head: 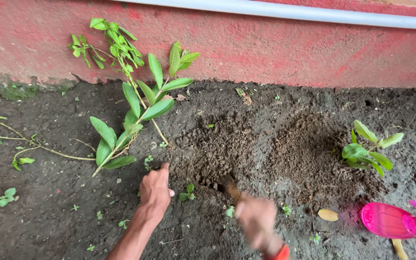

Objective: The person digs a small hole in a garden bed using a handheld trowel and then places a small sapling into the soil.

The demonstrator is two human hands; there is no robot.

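A red-painted wall point(275, 53) runs across the top, with a pale grey pipe point(314, 12) along its upper edge. Below it spreads dark bare soil point(49, 226), and near the middle lies a heap of loose, crumbly earth point(246, 144) in two low mounds. A cut leafy branch point(136, 103) lies flat on the soil to the left of the heap, its tip toward the wall and its thin stem reaching down toward the left hand. A small green seedling point(367, 151) stands in the right-hand mound. At the lower right edge lies a pink plastic trowel point(393, 221), with a yellow fallen leaf point(328, 214) just beside it. The left hand point(155, 190) rests palm-down on the ground, fingers released and flat, holding nothing, near the base of the branch. The right hand point(256, 219), blurred, is clenched round the handle of a brown digging tool point(228, 185), whose tip sits in the soil at the near edge of the loose heap. Tiny green sprouts point(187, 192) dot the ground between the two hands.
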